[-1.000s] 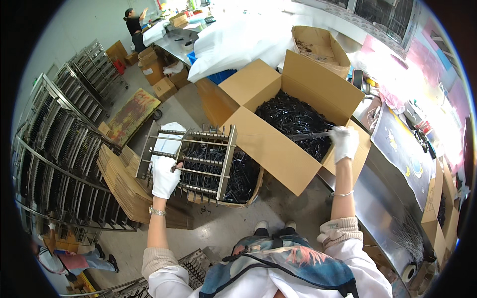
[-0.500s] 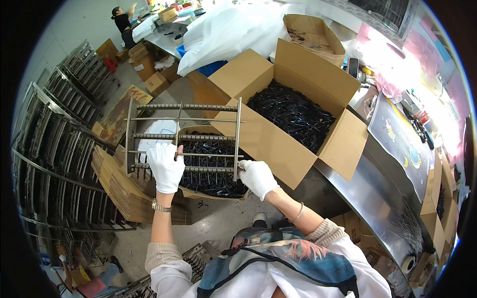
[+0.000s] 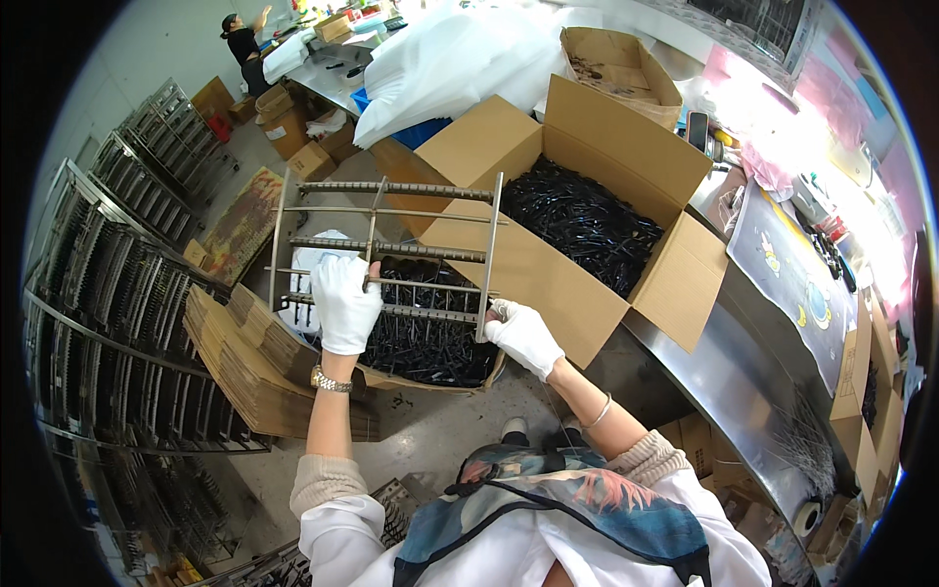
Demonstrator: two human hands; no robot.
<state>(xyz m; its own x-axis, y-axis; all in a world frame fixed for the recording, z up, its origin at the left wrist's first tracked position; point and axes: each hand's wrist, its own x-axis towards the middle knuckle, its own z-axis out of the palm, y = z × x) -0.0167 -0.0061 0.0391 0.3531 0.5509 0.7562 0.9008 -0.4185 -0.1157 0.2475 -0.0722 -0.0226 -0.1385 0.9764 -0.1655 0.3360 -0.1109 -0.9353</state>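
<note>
In front of me hangs a metal rack (image 3: 440, 253), a rectangular frame with several crossbars, tilted above a cardboard box. My left hand (image 3: 344, 305), in a white glove with the thumb tip bare, is closed around the lower bars near the left part of the rack. At the lower right corner, my right hand (image 3: 523, 338), also gloved, has its fingers curled at the side bar; part of its grip is hidden. Beneath the rack, loose thin black pieces (image 3: 430, 354) fill the lower box (image 3: 430, 387).
A large open cardboard box (image 3: 548, 284) holds many similar black pieces (image 3: 577, 220) at right. Flattened cardboard (image 3: 230, 367) leans at left, beside several standing metal racks (image 3: 117, 293). A metal table (image 3: 699, 382) runs along the right. Another person (image 3: 243, 51) stands far back left.
Both hands and the rack have shifted right and a little upward in the picture. A person partly visible at the lower left is no longer in view.
</note>
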